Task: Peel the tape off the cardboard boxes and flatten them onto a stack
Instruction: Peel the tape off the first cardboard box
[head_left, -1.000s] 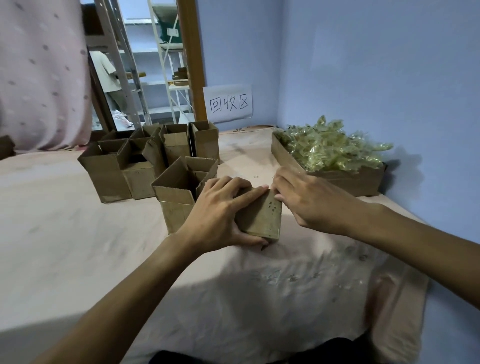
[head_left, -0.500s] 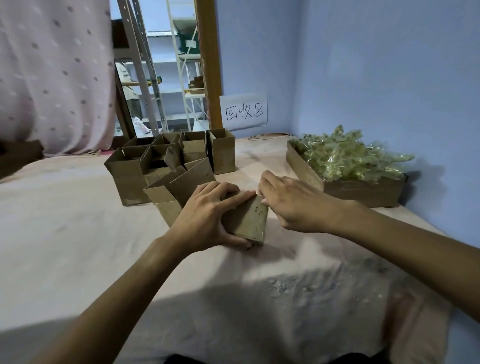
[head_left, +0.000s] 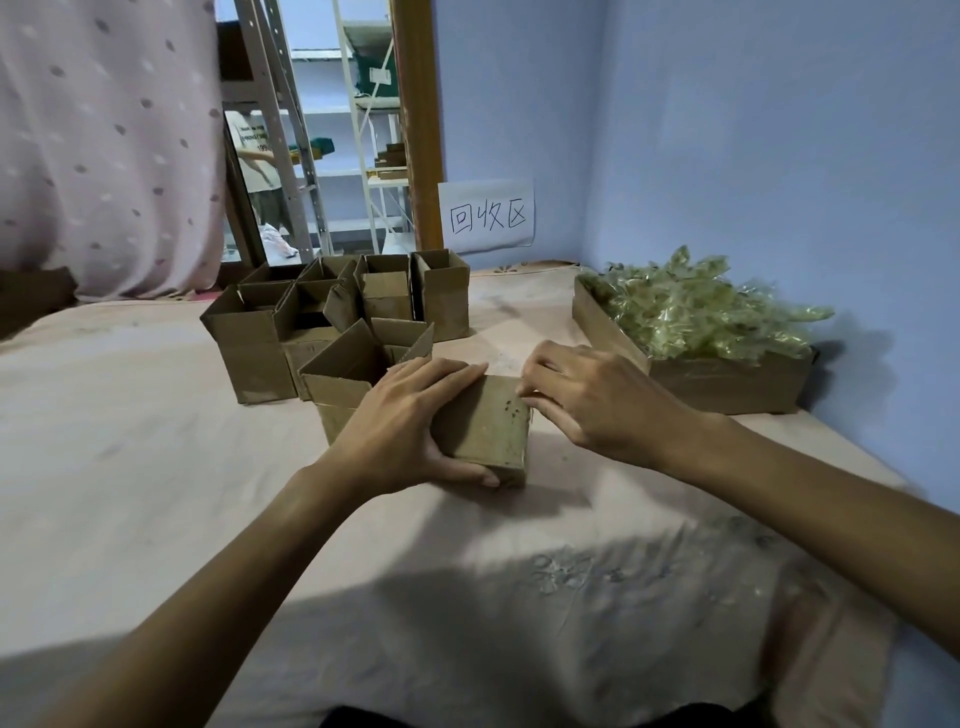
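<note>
On the cloth-covered bench, the left grip clasps a closed box, fingers over its top, thumb at its base. The right grip pinches the box's top right corner. Behind stand open boxes; far right, a tray of crumpled tape.

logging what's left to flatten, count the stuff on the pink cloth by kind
closed box: 1
open boxes: about 7 (they overlap, so the count is not exact)
tray of crumpled clear plastic: 1
total: about 9
</note>
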